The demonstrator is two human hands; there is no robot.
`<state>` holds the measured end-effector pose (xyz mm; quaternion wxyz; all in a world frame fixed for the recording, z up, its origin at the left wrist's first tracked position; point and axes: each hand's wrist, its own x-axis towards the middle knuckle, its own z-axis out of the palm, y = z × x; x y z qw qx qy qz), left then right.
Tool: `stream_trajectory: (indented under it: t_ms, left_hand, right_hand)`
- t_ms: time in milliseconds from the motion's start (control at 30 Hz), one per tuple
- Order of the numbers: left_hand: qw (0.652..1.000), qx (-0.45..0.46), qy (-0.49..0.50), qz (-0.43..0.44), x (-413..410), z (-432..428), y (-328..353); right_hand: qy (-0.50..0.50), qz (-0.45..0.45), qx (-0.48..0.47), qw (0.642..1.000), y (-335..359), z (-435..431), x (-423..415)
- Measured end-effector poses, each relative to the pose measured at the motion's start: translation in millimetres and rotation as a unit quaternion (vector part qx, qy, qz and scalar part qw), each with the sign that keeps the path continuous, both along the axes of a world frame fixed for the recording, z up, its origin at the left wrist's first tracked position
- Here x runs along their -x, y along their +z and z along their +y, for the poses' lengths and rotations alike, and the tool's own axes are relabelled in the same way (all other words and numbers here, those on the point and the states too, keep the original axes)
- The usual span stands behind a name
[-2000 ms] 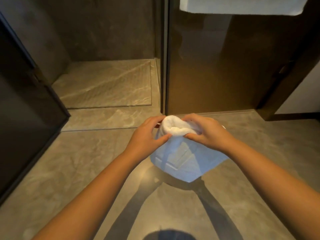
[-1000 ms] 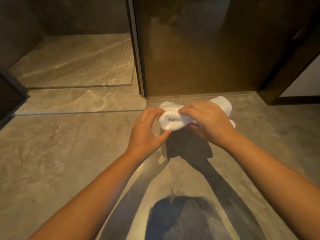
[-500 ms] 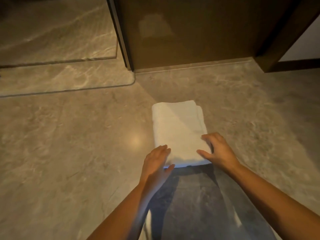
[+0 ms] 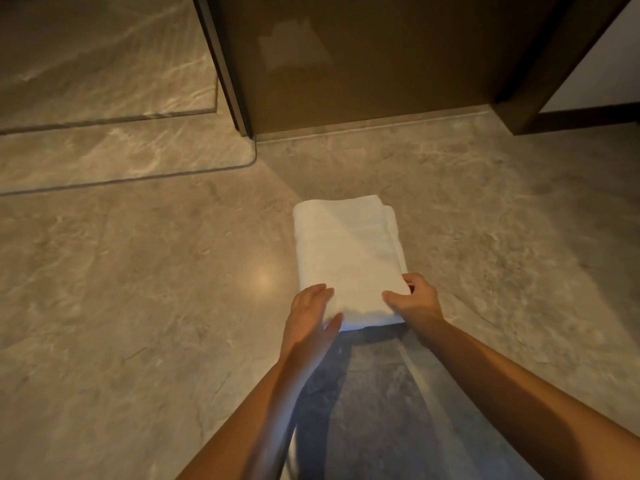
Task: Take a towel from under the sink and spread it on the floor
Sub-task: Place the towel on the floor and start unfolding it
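A white towel (image 4: 346, 251) lies folded in a long rectangle on the grey stone floor (image 4: 138, 289), its near edge at my hands. My left hand (image 4: 310, 317) rests flat on the near left corner with its fingers together. My right hand (image 4: 414, 301) is at the near right corner, thumb on top and fingers curled around the towel's edge.
A brown glass panel (image 4: 363, 64) with a dark frame post (image 4: 225, 71) stands just beyond the towel. To the left lies a shower floor (image 4: 97, 57) behind a low step. A dark wooden door frame (image 4: 554, 64) rises at the right. My shadow falls below the hands.
The rolled towel I held in both hands has come down onto the floor as a folded rectangle. My right hand has shifted to grip the near right corner.
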<state>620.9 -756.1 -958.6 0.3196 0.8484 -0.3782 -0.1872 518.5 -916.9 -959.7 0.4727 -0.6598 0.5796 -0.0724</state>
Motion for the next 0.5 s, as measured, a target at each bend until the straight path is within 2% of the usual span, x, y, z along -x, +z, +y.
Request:
stream_trajectory:
  t_ms: [133, 267, 333, 433, 500]
  left_hand:
    - [0.999, 0.013, 0.021, 0.021, 1.2, 2.7, 7.0]
    - [0.994, 0.067, 0.069, 0.046, -2.9, 9.6, 14.5]
    - [0.991, 0.092, 0.086, 0.053, -6.6, 11.7, 18.5]
    - [0.976, 0.136, 0.113, 0.129, -7.9, 10.0, 30.2]
    - [0.968, 0.148, 0.111, 0.171, -7.8, 5.9, 39.9]
  right_hand:
    - [-0.06, 0.025, -0.054, 0.996, 0.2, 1.9, -0.4]
    - [-0.093, -0.09, -0.102, 0.986, 6.5, 7.2, 9.0]
    - [-0.095, -0.147, -0.072, 0.982, 15.6, 13.2, 6.6]
    - [-0.052, -0.188, 0.017, 0.981, 35.0, 20.6, -6.1]
    - [-0.027, -0.232, 0.036, 0.972, 51.4, 28.8, -17.3]
